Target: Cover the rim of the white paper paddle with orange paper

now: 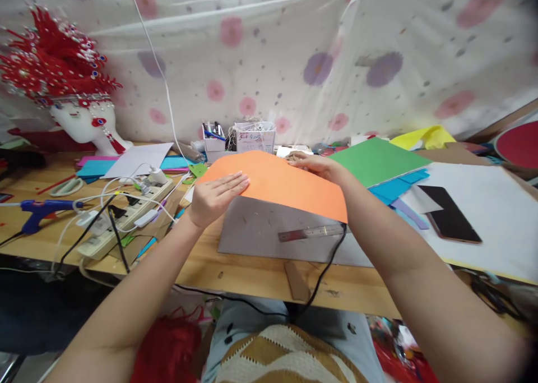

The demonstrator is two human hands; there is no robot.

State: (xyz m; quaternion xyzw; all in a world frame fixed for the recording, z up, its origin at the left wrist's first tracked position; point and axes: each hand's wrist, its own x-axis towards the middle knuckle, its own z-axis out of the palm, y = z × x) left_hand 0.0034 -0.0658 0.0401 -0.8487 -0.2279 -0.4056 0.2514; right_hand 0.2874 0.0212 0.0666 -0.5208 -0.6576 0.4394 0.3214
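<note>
An orange paper sheet [286, 184] lies tilted over a grey cutting mat [256, 231] on the wooden table. My left hand [216, 195] rests flat on the sheet's left edge, fingers stretched out together. At the sheet's far edge my right hand [315, 164] presses down, its fingers extended along that edge. A metal ruler [311, 232] lies on the mat just below the orange sheet.
A green sheet [378, 158], blue paper [395, 187] and a black phone [449, 215] on white card lie right. Left are a power strip [126, 217] with cables, a blue glue gun [40, 209] and a red headdress on a white head [63, 74]. Pen pots [239, 136] stand behind.
</note>
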